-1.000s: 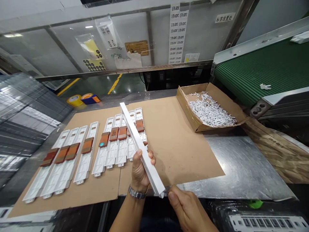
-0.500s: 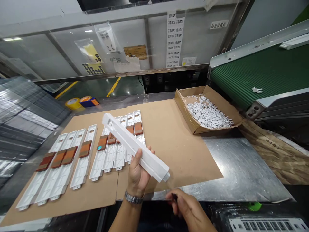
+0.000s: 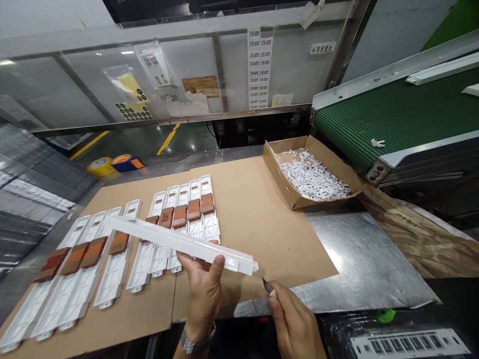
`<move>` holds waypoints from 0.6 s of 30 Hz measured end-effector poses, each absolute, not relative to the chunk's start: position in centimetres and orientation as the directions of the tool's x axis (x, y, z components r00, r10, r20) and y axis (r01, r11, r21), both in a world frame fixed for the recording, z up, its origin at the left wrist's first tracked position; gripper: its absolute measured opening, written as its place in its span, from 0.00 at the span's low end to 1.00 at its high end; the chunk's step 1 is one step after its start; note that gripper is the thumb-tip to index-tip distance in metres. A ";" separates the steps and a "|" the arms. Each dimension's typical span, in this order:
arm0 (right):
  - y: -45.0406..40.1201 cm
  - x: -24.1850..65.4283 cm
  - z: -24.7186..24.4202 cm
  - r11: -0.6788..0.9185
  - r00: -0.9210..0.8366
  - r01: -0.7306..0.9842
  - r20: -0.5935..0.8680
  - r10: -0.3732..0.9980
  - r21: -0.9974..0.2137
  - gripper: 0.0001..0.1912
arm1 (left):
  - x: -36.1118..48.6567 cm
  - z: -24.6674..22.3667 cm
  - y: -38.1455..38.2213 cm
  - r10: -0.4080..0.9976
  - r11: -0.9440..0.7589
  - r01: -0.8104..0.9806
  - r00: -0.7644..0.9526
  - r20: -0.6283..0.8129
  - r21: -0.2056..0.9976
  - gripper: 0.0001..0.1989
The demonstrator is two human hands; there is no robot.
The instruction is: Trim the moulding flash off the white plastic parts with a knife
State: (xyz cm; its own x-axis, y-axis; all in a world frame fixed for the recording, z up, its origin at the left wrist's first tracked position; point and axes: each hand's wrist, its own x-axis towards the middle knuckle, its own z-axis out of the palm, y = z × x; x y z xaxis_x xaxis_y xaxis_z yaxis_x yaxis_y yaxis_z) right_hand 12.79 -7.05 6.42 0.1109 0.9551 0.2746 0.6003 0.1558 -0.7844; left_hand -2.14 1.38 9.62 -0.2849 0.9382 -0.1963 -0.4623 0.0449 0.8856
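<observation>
My left hand grips a long white plastic strip, which lies almost level and points left across the rows. My right hand pinches a small trimming blade, whose tip is a little below and right of the strip's end. Below them lies a brown cardboard sheet. On it stand several white moulded plastic panels side by side, each with a brown pad across it. The strip hides part of the left-hand panels.
A cardboard tray of white plastic scraps sits beyond the sheet. To the right run a green belt conveyor and a bare metal plate. Tape rolls lie at the far left, behind the sheet. A label-covered transparent panel stands behind.
The strip has swung from pointing up and left to nearly level. My right hand has moved away from the strip's end, and the blade now shows more clearly.
</observation>
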 end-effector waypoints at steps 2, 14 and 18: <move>-7.0 12.7 6.3 0.177 0.084 0.658 0.304 0.949 -0.732 0.12 | -2.2 9.7 1.3 0.931 0.024 -0.388 -0.327 -0.162 0.921 0.47; -6.6 12.5 6.1 0.231 -0.039 0.786 0.327 0.944 -0.573 0.12 | -2.4 9.5 1.2 0.937 0.022 -0.274 -0.330 -0.116 0.961 0.47; -6.6 12.5 6.0 0.219 -0.042 0.792 0.306 0.951 -0.570 0.11 | -2.1 10.2 1.1 0.932 0.029 -0.257 -0.343 -0.119 0.966 0.46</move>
